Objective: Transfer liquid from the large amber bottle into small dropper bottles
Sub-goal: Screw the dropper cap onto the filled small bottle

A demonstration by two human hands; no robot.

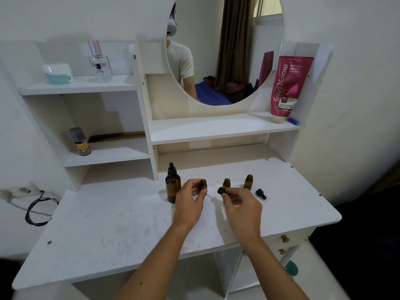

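1. My left hand grips a small amber dropper bottle, uncapped and upright, fingers curled round its lower half.
2. My right hand pinches a black dropper cap between thumb and fingertips, just right of that bottle and in front of the middle small bottle.
3. I can make out a faint glass pipette under the cap, but it is too blurred to call.
4. Large amber bottle stands upright on the tabletop, just left of my left hand, black dropper top on.
5. Middle small bottle is open and upright, behind the cap.
6. Third small bottle is open and upright, further right.
7. A second black dropper cap lies on its side on the tabletop, right of the third bottle.
8. Shelves behind: perfume bottle, white-and-teal jar, small yellow can, comb, red tube.
9. Round mirror above the middle shelf.
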